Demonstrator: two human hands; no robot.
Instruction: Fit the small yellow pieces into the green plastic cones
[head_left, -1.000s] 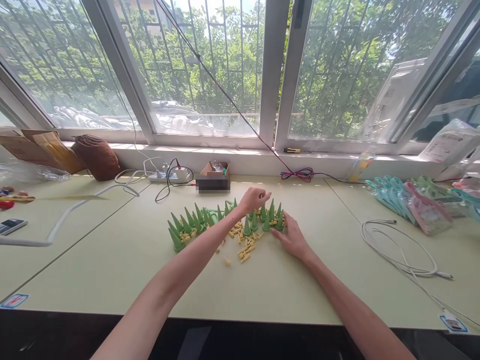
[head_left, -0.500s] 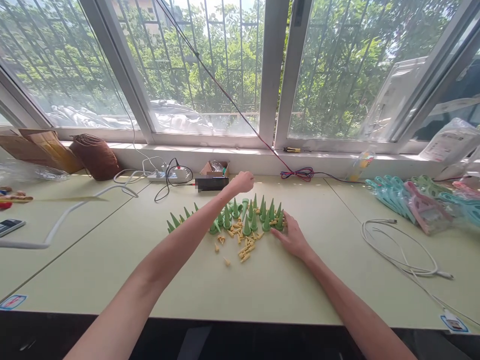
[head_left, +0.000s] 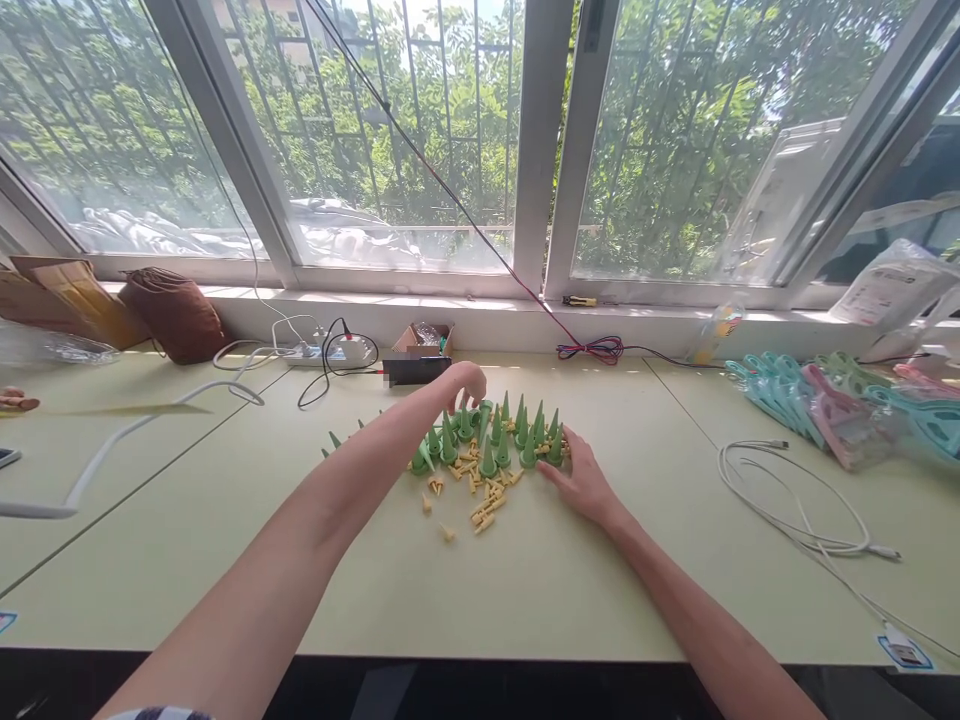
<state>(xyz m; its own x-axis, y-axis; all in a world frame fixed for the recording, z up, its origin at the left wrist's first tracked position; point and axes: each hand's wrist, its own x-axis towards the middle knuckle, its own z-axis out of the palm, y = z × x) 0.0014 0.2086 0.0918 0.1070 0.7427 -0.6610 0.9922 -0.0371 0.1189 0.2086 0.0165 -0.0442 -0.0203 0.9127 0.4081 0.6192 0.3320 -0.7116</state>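
Observation:
My left hand reaches over the back of a group of green spiked cones. Its fingers bend downward and look apart, close above the rear cones; their tips are partly hidden. At the group's right end rests my right hand, thumb and fingers spread around the side of the outermost cones, touching or nearly touching them. Most cones stand point up, while some at the back lie tilted. Small yellow plastic pegs are scattered in front of and among the cones. My left forearm covers part of the group's left side.
Behind the cones stand a black box and an open carton. A power strip with cables lies back left, near a brown bag. At right are a white cable and bagged plastic clips. Windows line the back.
My left hand has come down and slightly left, its fingers now bent toward the rear cones. My right hand stays beside the group. The view has shifted slightly.

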